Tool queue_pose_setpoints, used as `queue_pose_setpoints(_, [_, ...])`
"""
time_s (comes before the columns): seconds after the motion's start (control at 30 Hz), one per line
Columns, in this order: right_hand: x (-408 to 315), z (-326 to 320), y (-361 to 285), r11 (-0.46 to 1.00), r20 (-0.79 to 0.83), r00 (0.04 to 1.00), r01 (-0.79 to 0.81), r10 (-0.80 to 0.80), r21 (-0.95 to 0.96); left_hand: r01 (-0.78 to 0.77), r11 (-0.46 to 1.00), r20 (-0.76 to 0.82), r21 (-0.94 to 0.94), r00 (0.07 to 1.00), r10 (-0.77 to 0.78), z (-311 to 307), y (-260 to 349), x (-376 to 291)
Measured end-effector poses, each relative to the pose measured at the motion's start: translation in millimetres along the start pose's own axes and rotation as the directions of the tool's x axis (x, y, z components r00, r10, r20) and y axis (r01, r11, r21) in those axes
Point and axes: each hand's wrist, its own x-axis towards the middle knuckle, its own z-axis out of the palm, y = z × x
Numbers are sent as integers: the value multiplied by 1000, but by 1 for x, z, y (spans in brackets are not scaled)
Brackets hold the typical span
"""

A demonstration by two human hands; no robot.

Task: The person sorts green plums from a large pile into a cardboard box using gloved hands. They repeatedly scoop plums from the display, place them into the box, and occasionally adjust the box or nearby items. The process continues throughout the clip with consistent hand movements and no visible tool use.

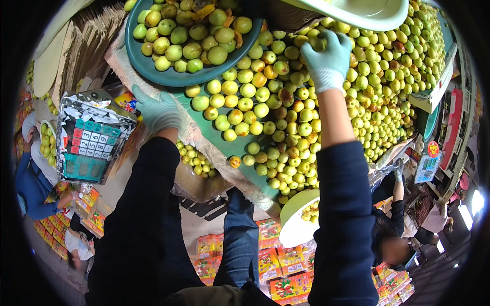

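Observation:
Green and brownish jujubes (pixel 294 141) lie heaped over a green table surface, thickest toward the right. My right hand (pixel 327 59), in a pale green knitted glove, reaches into the heap at the top, its fingers curled down around a jujube at the fingertips. My left hand (pixel 157 109), gloved alike, rests over the cloth-padded table edge (pixel 191 132) with fingers spread and nothing visible in it. Just above it a round dark teal basin (pixel 183 82) holds larger jujubes and a few orange-brown scraps. A pale green plastic tub (pixel 386 19) stands at the top, partly cut off.
A weighing scale with a keypad (pixel 90 141) stands left of my left hand, by stacked cardboard (pixel 82 49). A light tub (pixel 293 225) hangs at the near edge. Below are a bag of jujubes (pixel 197 160) and printed cartons (pixel 291 287). Other people are at both sides.

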Motion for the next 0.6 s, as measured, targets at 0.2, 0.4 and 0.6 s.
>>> queue_pose_setpoints(0.2, [-158, -90, -123, 876, 373, 923, -256, 96, 409, 33, 997, 7, 66, 999, -34, -1, 6, 0])
queue_pose_setpoints(0.4, [-350, -72, -216, 717, 752, 634, -608, 180, 341, 78, 989, 29, 125, 996, -83, -5, 12, -2])
queue_pose_setpoints(0.6, [-250, -90, -118, 893, 328, 895, -386, 302, 233, 23, 996, 25, 83, 999, -25, -6, 5, -1])
